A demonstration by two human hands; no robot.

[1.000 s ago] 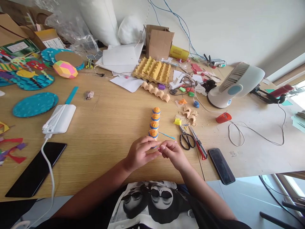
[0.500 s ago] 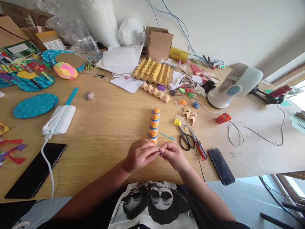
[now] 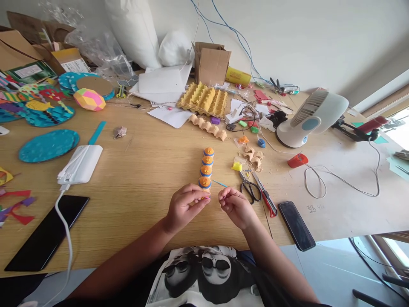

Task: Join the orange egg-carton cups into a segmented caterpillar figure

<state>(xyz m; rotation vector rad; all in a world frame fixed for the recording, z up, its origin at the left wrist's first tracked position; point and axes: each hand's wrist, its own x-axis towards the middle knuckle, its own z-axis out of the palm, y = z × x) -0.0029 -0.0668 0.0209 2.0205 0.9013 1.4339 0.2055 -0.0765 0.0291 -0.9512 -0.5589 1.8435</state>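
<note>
A row of orange-topped, blue-edged carton cups [image 3: 206, 171] runs away from me on the wooden table. My left hand [image 3: 187, 205] is at the near end of the row and hides part of the last cup. A small pink piece [image 3: 207, 198] shows at its closed fingertips. My right hand [image 3: 234, 207] is a short way to the right, fingers curled and pinched; whatever is between them, if anything, is too small to make out. A thin blue tool [image 3: 220, 183] lies just beyond it.
Black-handled scissors [image 3: 251, 189], a red cutter [image 3: 269, 204] and a phone [image 3: 296, 226] lie at the right. Behind are yellow egg cartons [image 3: 204, 100] and a white fan [image 3: 311, 123]. At the left are a power bank [image 3: 82, 164] and a black tablet [image 3: 47, 232].
My hands have moved apart, the right one slightly rightward. The pink piece now shows at my left fingertips. The view has shifted slightly.
</note>
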